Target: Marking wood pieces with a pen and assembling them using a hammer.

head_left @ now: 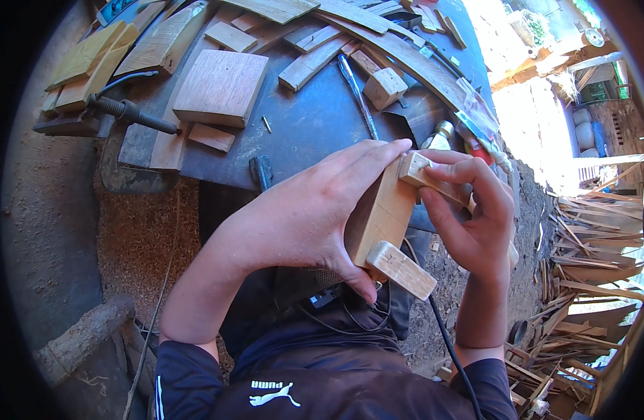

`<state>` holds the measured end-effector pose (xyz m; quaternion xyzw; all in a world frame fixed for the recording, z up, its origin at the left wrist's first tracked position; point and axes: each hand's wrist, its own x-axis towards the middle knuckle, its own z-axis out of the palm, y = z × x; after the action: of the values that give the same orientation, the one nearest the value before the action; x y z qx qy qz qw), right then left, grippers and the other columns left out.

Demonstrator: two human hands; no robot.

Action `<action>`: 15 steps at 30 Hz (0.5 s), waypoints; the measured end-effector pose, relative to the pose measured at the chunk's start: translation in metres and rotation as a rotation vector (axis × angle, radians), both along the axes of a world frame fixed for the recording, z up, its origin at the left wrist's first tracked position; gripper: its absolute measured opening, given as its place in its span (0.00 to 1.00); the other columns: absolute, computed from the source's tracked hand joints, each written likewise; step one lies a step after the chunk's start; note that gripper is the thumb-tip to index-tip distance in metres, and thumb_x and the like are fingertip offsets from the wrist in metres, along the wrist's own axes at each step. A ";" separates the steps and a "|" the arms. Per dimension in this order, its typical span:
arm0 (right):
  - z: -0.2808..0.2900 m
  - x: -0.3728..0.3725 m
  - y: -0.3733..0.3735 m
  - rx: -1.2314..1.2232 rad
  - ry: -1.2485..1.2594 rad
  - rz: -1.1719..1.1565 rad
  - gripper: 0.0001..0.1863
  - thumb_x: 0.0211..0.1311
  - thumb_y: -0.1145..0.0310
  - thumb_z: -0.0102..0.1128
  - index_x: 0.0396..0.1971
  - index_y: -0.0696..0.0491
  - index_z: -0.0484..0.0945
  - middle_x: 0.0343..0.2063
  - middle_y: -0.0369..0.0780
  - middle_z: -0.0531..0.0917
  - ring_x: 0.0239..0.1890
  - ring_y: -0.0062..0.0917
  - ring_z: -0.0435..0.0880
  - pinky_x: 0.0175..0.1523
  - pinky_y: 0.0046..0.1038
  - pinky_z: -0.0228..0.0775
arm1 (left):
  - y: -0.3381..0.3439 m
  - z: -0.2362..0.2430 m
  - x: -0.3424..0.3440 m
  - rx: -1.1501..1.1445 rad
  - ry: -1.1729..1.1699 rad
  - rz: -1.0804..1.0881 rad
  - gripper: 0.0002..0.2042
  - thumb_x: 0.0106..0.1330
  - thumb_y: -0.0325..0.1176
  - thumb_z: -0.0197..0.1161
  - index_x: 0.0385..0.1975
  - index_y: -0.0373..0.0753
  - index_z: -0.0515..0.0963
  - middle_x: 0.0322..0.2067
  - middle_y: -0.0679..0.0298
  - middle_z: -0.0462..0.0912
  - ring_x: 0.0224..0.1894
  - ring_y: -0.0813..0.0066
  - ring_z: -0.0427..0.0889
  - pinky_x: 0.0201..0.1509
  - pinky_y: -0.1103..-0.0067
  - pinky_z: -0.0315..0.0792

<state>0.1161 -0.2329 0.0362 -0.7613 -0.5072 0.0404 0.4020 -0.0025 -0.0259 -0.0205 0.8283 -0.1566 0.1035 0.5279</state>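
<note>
My left hand (322,196) is wrapped round a pale wooden block (385,210) held over my lap, thumb at its lower end. A short, rounded wooden crosspiece (400,269) sticks out from that lower end. At the upper end, my right hand (479,210) has its thumb and forefinger closed on a small wooden piece (414,168) lying across the block; its other fingers curl behind. A black cable (444,336) runs below the block. Part of what lies under the block and my left hand is hidden.
A dark bench (294,119) carries several wood offcuts (220,84), a metal clamp (126,112), a steel rod (353,84) and a small metal pin (266,124). Heaps of thin wood scraps (588,280) lie at the right. A log (84,336) is at lower left.
</note>
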 end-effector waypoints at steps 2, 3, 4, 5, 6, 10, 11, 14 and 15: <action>0.000 -0.001 0.002 0.012 0.015 -0.021 0.12 0.59 0.82 0.70 0.42 0.60 0.82 0.45 0.45 0.89 0.47 0.28 0.90 0.51 0.27 0.81 | 0.000 0.000 -0.001 0.002 -0.007 0.003 0.70 0.28 0.56 0.89 0.76 0.34 0.56 0.68 0.46 0.68 0.69 0.48 0.71 0.75 0.63 0.65; 0.000 -0.002 0.002 0.014 0.014 -0.020 0.12 0.59 0.82 0.70 0.42 0.60 0.82 0.45 0.45 0.89 0.47 0.28 0.90 0.51 0.27 0.81 | 0.000 0.000 -0.001 0.003 -0.015 0.004 0.70 0.28 0.56 0.89 0.76 0.33 0.56 0.68 0.46 0.68 0.69 0.48 0.71 0.75 0.63 0.65; 0.000 -0.001 0.003 0.019 0.010 -0.020 0.12 0.58 0.82 0.70 0.42 0.60 0.82 0.45 0.45 0.89 0.47 0.28 0.90 0.51 0.27 0.81 | 0.000 0.001 -0.001 0.005 -0.016 0.005 0.70 0.28 0.56 0.89 0.76 0.33 0.56 0.68 0.46 0.68 0.69 0.48 0.71 0.75 0.63 0.65; -0.001 -0.001 0.003 0.026 0.006 -0.020 0.11 0.58 0.82 0.70 0.42 0.60 0.82 0.45 0.45 0.89 0.47 0.28 0.90 0.51 0.27 0.81 | 0.001 0.001 -0.001 0.005 -0.003 -0.001 0.71 0.27 0.57 0.88 0.76 0.33 0.55 0.68 0.46 0.67 0.70 0.48 0.70 0.75 0.63 0.65; -0.001 -0.001 0.004 0.030 0.005 -0.020 0.11 0.58 0.82 0.70 0.42 0.60 0.82 0.45 0.45 0.89 0.47 0.28 0.90 0.51 0.27 0.81 | 0.001 0.002 -0.001 0.006 0.009 -0.008 0.72 0.25 0.58 0.88 0.76 0.33 0.55 0.69 0.46 0.67 0.71 0.48 0.69 0.76 0.64 0.64; 0.001 0.000 0.004 0.009 -0.042 -0.020 0.11 0.56 0.81 0.71 0.39 0.59 0.82 0.44 0.44 0.89 0.44 0.31 0.90 0.49 0.29 0.81 | 0.011 0.001 0.000 0.002 -0.036 -0.065 0.74 0.23 0.60 0.86 0.76 0.32 0.55 0.71 0.49 0.65 0.72 0.51 0.68 0.76 0.63 0.65; 0.001 0.001 0.004 -0.001 -0.063 -0.013 0.11 0.55 0.80 0.71 0.38 0.59 0.82 0.43 0.44 0.89 0.43 0.34 0.90 0.49 0.30 0.81 | 0.015 -0.002 0.004 -0.120 0.006 -0.116 0.74 0.23 0.61 0.85 0.77 0.33 0.54 0.72 0.51 0.65 0.73 0.54 0.67 0.76 0.62 0.65; 0.002 0.004 0.006 0.011 -0.056 0.022 0.11 0.54 0.79 0.71 0.38 0.58 0.82 0.43 0.44 0.89 0.43 0.37 0.89 0.48 0.32 0.80 | 0.010 0.005 0.010 -0.438 0.148 -0.107 0.59 0.40 0.56 0.85 0.75 0.37 0.63 0.68 0.57 0.72 0.70 0.64 0.72 0.72 0.63 0.70; 0.002 0.004 0.005 0.000 -0.054 0.005 0.11 0.54 0.78 0.70 0.38 0.57 0.82 0.41 0.43 0.89 0.43 0.38 0.89 0.48 0.33 0.80 | 0.009 0.009 0.012 -0.445 0.219 -0.023 0.47 0.50 0.49 0.82 0.70 0.37 0.69 0.64 0.58 0.75 0.67 0.66 0.75 0.69 0.65 0.74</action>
<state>0.1197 -0.2275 0.0379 -0.7608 -0.5198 0.0209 0.3880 0.0095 -0.0173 -0.0112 0.6961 -0.0810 0.0392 0.7123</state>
